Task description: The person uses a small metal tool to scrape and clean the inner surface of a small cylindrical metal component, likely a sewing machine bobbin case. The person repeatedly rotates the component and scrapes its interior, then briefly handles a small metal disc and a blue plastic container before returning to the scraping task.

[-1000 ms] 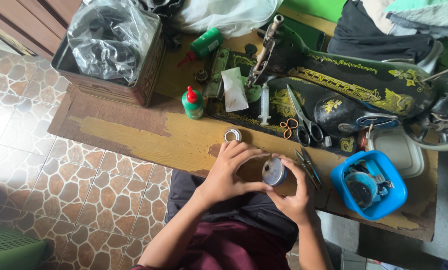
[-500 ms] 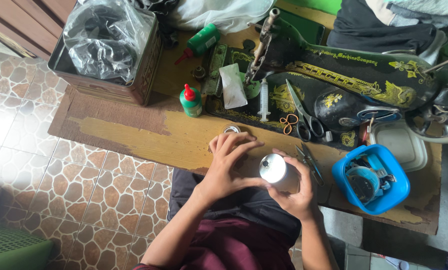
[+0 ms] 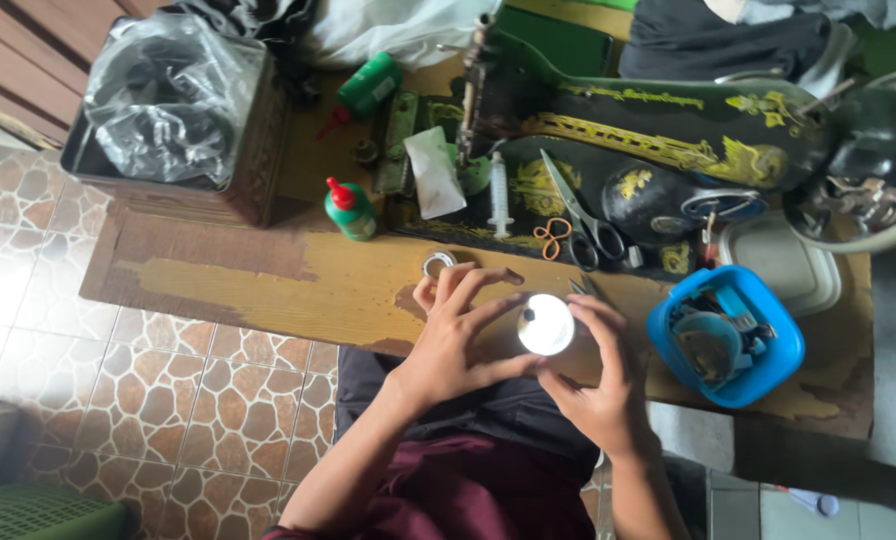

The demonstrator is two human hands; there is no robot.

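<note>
Two hands meet over the near edge of a worn wooden table [image 3: 268, 285], with a small round shiny disc [image 3: 545, 324] between them. Just beyond the left hand's fingertips lies a small metal ring [image 3: 437, 263] on the bare wood. Farther out from both hands stands a black sewing machine [image 3: 668, 130] with gold ornament; on its base lie a syringe [image 3: 500, 193], a pair of scissors [image 3: 580, 222] with dark handles, and an orange rubber band [image 3: 551, 236] beside the scissor handles. A white folded paper [image 3: 435, 172] leans against the machine base. Beyond and to the left of the left hand stands a green bottle with a red tip [image 3: 350, 209]; a second green bottle [image 3: 364, 90] lies on its side farther away. At the far left sits a box [image 3: 253, 170] containing a clear plastic bag [image 3: 163, 95]. Just beside the right hand, on its outer side, is a blue tub [image 3: 768, 375] filled with small parts, and beyond it a white lidded container [image 3: 786, 262]. Nothing stands between the hands and the disc. The left hand [image 3: 455, 335] is spread moderately wide, fingers extended, thumb and fingertips touching the disc's left rim. The right hand [image 3: 603, 375] is curved around the disc's right side, fingers partly closed and gripping the rim. The disc is held above the table edge, its bright face turned upward.
</note>
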